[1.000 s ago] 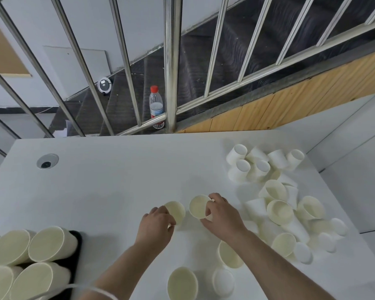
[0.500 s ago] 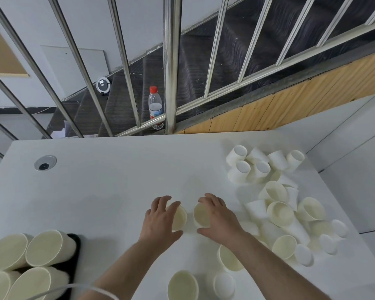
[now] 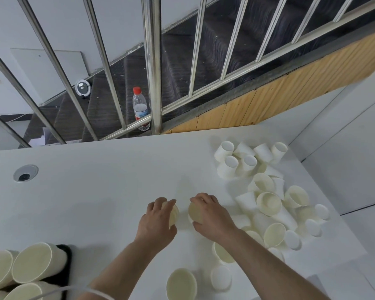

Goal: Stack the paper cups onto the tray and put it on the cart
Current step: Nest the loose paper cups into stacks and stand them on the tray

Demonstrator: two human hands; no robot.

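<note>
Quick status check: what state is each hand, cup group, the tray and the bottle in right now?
Left hand: grips one cup.
Right hand: grips another cup.
Loose cups: scattered on the table, some upright, some tipped or upside down.
Tray: at the table's left edge, holding cups lying on their sides.
Bottle: upright, capped, behind the railing.

left hand (image 3: 158,220) covering most of one paper cup (image 3: 174,214), right hand (image 3: 212,215) hiding the far side of another cup (image 3: 194,212), black tray (image 3: 64,269) mostly buried under stacked cups (image 3: 34,265) and cut off by the left edge, forearms cropped at the bottom edge
</note>
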